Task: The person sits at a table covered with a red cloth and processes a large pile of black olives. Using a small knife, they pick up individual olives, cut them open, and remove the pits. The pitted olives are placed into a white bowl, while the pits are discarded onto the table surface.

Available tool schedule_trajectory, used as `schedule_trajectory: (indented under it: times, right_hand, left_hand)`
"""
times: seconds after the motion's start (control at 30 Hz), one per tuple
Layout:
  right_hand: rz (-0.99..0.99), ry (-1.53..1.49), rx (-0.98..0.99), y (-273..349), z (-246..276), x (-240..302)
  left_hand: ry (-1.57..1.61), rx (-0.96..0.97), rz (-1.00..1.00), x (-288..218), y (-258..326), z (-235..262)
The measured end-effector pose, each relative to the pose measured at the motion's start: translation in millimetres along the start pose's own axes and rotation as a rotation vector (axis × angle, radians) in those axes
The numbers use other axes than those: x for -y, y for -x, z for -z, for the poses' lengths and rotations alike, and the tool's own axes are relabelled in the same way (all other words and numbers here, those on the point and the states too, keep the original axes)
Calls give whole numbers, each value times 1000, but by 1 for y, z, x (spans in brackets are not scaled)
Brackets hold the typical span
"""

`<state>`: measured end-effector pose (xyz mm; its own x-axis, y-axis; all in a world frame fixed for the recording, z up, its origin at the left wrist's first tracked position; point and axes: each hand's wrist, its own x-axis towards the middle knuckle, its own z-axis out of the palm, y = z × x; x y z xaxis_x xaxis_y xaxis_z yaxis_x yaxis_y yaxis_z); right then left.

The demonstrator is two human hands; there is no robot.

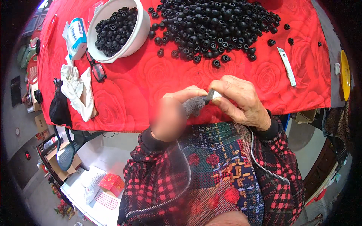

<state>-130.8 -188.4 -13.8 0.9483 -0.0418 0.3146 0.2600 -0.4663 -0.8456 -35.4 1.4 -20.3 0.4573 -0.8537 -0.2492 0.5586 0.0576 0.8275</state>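
Note:
My left hand [171, 113] holds a small black rubber part [203, 100] at its fingertips, one finger wrapped in a grey sleeve [193, 106]. My right hand [241, 100] grips a small metal blade [212, 94] pressed against that part. Both hands work close together at the near edge of the table covered in a red rose-patterned cloth [264, 75]. Just beyond the hands lies a large pile of black rubber parts [211, 26].
A white bowl [137, 34] at the back left is filled with more black parts. Eyeglasses [96, 67], a white cloth [77, 90], a tissue pack [77, 35] and a black pouch [60, 109] lie at the left. A second blade [287, 67] rests at the right.

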Motion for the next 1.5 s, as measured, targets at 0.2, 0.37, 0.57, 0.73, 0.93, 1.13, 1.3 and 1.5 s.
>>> schedule_trajectory:
  times: [0.2,0.37,0.57,0.73,0.93,1.13,1.3,1.5]
  right_hand:
    - [119,-101,107,10,-8,-4]
    - [8,-302,193,15,-3,6]
    - [112,-106,-114,1,0,14]
    - [296,80,-141,-4,-12,15]
    - [380,273,-150,2,-16,18]
    - [374,272,-42,13,-13,26]
    - [86,187,-59,11,-10,33]
    - [-122,226,-165,10,-8,12]
  left_hand:
    - [58,-73,157,2,-1,2]
    - [444,-20,48,3,-10,-1]
    - [334,-21,33,1,-3,-4]
    - [266,-161,72,1,7,-17]
    - [379,-36,188,-2,14,-16]
    - [363,14,48,8,14,-4]
    - [29,-165,-89,1,16,-6]
    - [-601,-598,-510,-82,11,11]
